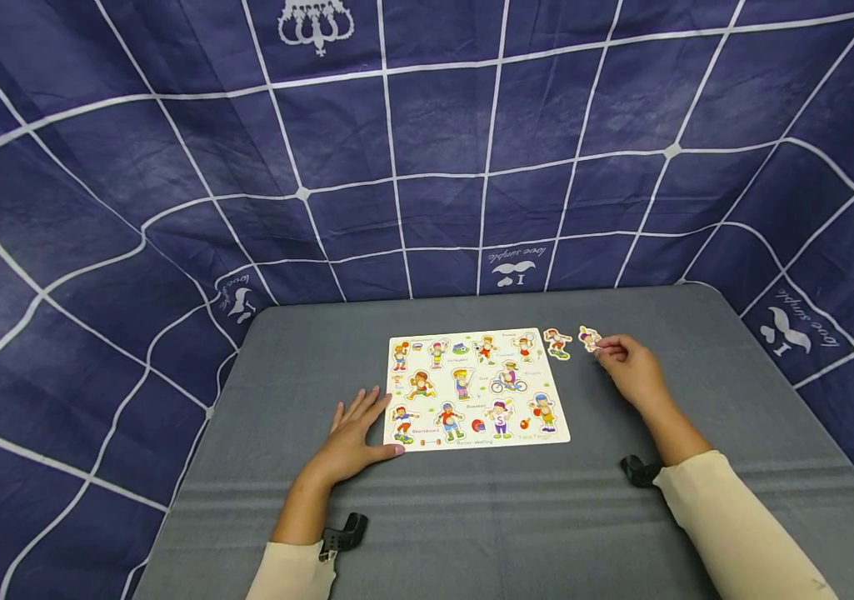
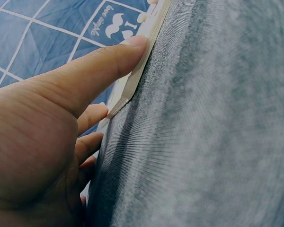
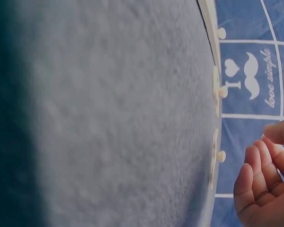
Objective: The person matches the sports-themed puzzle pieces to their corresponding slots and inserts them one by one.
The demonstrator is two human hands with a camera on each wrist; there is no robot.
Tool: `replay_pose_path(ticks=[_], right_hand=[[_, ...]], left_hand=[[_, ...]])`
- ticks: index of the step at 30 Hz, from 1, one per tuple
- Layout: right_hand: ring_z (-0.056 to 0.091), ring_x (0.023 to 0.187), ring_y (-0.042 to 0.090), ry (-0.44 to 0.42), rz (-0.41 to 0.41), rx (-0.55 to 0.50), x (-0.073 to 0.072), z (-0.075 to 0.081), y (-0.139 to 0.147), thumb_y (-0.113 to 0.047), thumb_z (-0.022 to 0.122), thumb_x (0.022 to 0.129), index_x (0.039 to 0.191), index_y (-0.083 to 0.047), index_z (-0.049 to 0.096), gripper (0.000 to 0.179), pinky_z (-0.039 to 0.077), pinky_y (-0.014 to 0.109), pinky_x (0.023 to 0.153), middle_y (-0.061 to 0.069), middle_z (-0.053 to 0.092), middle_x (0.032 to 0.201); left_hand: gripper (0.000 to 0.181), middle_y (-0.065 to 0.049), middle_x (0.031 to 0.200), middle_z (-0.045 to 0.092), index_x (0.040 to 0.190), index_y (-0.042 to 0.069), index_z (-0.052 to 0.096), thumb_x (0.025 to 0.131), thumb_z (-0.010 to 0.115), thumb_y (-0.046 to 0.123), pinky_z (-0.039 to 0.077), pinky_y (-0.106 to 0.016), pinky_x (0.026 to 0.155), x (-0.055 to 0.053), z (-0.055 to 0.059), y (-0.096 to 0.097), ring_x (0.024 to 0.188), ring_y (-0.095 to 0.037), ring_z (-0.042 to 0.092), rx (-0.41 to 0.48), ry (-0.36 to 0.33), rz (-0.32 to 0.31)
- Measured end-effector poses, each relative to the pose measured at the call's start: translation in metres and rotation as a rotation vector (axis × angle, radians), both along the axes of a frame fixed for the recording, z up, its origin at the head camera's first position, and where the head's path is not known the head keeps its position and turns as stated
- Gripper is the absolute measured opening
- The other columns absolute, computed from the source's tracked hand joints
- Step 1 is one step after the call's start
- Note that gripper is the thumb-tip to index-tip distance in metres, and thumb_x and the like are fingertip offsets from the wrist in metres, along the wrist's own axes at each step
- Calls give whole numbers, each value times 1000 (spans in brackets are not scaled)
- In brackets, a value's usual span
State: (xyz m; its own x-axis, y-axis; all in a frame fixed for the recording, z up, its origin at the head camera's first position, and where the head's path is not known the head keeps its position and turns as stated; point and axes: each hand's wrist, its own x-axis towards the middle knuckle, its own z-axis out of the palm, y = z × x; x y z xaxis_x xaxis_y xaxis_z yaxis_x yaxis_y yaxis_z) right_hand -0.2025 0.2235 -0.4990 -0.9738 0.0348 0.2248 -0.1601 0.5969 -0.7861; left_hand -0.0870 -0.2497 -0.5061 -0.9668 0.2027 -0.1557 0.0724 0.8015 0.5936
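Observation:
A white wooden puzzle board (image 1: 434,442) with cartoon sports figures lies on the grey table. My left hand (image 1: 352,442) rests at its left edge, fingers spread and thumb on the near-left corner; in the left wrist view the thumb (image 2: 109,64) presses the rim. Right of the board are two loose knobbed puzzle pieces: a skateboarder piece (image 1: 557,344) and a smaller figure piece (image 1: 588,338). My right hand (image 1: 631,371) is at the smaller piece's right side. In the right wrist view, that hand's (image 3: 267,177) loosely bent fingers are apart from the piece's knob (image 3: 221,156).
The grey tabletop (image 1: 456,517) extends around the board. A blue curtain (image 1: 441,208) with white lines hangs behind the table and along its sides. Black wrist cameras (image 1: 344,533) are strapped at both wrists.

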Motion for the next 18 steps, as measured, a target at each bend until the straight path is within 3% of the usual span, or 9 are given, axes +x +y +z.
replay_pose_path(ticks=[18], right_hand=[[48, 70, -13, -81, -10, 121, -26, -4, 14, -11, 63, 95, 110, 6, 69, 23, 41, 9, 64, 23, 70, 99]], left_hand=[[99, -4, 171, 19, 160, 22, 33, 80, 82, 53, -5, -61, 126, -1, -1, 1, 160, -31, 7, -3, 9, -1]])
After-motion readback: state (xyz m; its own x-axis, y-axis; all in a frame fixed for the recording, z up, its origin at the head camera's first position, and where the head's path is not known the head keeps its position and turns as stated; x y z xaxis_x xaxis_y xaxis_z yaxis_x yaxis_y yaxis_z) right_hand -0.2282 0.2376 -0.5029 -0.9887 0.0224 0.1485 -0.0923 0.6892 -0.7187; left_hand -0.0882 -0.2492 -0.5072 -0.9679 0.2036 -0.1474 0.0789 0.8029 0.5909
